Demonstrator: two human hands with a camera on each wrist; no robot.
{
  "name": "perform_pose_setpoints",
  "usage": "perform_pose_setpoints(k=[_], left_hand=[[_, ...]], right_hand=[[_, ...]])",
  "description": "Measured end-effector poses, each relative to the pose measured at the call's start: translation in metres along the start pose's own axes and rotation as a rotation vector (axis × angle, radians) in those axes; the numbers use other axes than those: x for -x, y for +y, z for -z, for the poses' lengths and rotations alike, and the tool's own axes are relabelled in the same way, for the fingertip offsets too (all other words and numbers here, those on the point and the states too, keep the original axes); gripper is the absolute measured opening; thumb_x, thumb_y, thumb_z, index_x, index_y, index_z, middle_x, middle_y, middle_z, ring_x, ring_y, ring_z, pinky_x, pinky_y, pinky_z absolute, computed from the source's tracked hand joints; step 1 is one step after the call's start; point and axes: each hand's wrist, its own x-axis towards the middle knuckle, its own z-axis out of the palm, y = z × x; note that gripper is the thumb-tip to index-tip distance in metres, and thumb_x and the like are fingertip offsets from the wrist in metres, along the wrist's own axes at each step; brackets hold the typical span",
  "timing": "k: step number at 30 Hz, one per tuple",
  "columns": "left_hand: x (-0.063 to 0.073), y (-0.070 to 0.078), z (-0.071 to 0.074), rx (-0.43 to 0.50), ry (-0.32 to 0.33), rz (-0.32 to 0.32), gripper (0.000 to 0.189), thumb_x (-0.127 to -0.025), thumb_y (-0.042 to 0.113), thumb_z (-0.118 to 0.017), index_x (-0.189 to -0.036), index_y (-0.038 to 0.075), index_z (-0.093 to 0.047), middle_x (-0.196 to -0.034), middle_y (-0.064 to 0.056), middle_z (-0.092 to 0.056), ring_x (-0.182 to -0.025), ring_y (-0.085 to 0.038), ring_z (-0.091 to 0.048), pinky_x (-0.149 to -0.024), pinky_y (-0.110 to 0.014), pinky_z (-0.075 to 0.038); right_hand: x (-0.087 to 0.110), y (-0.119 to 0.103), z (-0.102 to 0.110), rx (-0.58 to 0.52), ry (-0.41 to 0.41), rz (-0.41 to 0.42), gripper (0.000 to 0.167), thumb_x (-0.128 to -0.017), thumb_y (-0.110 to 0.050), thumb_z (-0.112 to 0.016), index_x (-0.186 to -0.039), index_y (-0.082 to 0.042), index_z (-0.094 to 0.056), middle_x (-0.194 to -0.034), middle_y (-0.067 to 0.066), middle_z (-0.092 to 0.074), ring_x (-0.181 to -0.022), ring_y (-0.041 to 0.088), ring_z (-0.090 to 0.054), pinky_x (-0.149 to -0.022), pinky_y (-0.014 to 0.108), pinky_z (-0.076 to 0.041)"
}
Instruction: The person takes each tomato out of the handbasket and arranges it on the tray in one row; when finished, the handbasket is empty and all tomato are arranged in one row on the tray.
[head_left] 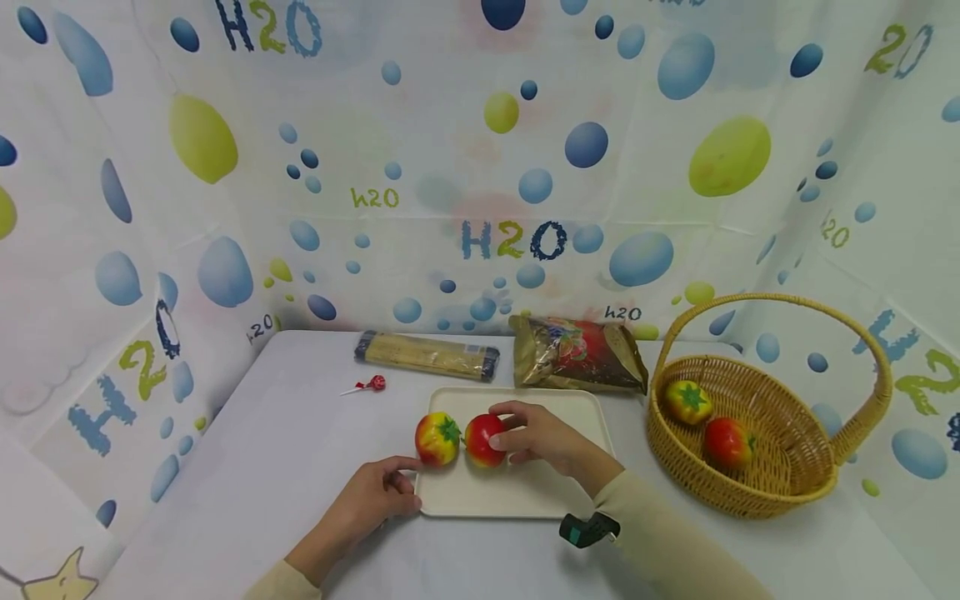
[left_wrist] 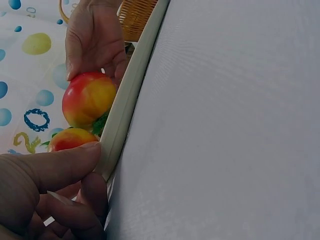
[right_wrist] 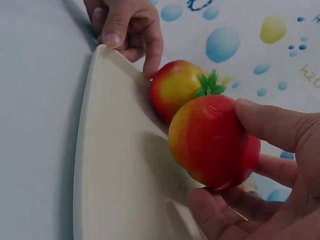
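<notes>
In the head view, the cream tray (head_left: pixel 558 496) lies at lower centre on the desk (head_left: pixel 277 442); the left hand (head_left: pixel 378 493) pinches its lower-left edge, seemingly to steady it. The right hand (head_left: pixel 543 435) grips the red tomato (head_left: pixel 480 440) over the tray's left half, just beside the red-and-yellow tomato (head_left: pixel 437 439). At right, the wicker basket (head_left: pixel 720 492) holds a yellow tomato (head_left: pixel 687 402) and a red-orange tomato (head_left: pixel 727 442); a foil packet (head_left: pixel 577 354) lies upper right of centre. In the left wrist view, the left thumb presses the tray's rim at lower left, fingers curled below, probably for a firm pinch. In the right wrist view, thumb and fingers close round the red tomato's sides at right, which should keep so round a thing from rolling; whether it touches the tray, I cannot tell.
</notes>
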Motion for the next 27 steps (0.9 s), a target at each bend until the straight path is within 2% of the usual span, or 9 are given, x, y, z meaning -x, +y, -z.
perform_pose_setpoints(k=[16,27], left_hand=[[0.0002,0.0013,-0.0002,0.021,0.001,0.048,0.053,-0.078,0.002,-0.084,-0.128,0.003,-0.066,-0.086,-0.005,-0.061,-0.072,-0.019,-0.053,-0.054,-0.026,-0.042],[-0.0007,0.0,-0.0003,0.033,-0.008,0.022,0.053,-0.078,0.001,-0.082,-0.127,0.001,-0.065,-0.086,-0.004,-0.061,-0.071,-0.018,-0.053,-0.054,-0.025,-0.042]], right_hand=[[-0.0011,-0.0023,-0.0094,0.05,0.056,-0.032,0.063,-0.087,-0.023,-0.081,-0.143,-0.011,-0.055,-0.131,0.014,-0.06,-0.102,0.025,-0.063,-0.077,0.036,-0.058],[0.0013,-0.0027,-0.0079,0.06,0.048,-0.018,0.065,-0.087,-0.023,-0.079,-0.145,-0.009,-0.053,-0.133,0.014,-0.06,-0.101,0.023,-0.064,-0.077,0.037,-0.058]])
